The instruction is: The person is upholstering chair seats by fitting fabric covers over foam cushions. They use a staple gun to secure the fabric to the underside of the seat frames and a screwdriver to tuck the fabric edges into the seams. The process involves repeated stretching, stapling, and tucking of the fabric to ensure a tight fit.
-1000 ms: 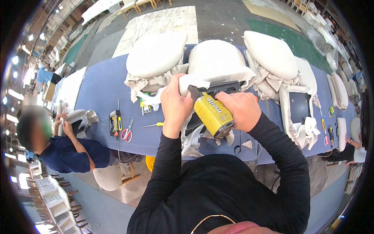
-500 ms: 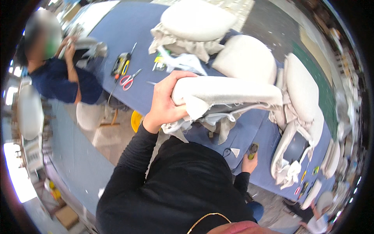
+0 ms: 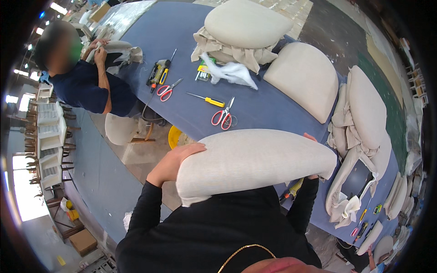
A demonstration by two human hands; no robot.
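A beige fabric-covered seat cushion (image 3: pixel 255 161) spans the front of my body, its smooth curved side toward me. My left hand (image 3: pixel 175 162) is closed on its left end, the thumb and fingers wrapped around the edge. At the right end my right hand (image 3: pixel 310 137) grips the cushion too; only some fingers show above the edge and a bit of hand below, the rest being hidden. Beside my right forearm, a yellow and dark tool (image 3: pixel 293 189) lies on the blue table (image 3: pixel 157 25), partly covered by the cushion and arm.
Beyond the cushion lie red-handled scissors (image 3: pixel 223 118), a yellow screwdriver (image 3: pixel 210 100), a second pair of scissors (image 3: pixel 168 90) and white stuffing (image 3: pixel 234 73). Several padded seats (image 3: pixel 302 77) line the far and right side. A co-worker (image 3: pixel 91 86) handles a cushion at left.
My right hand has let go of the yellow tool and taken hold of the cushion's right end. The cushion has come nearer my body and turned, hiding its loose-fabric underside.
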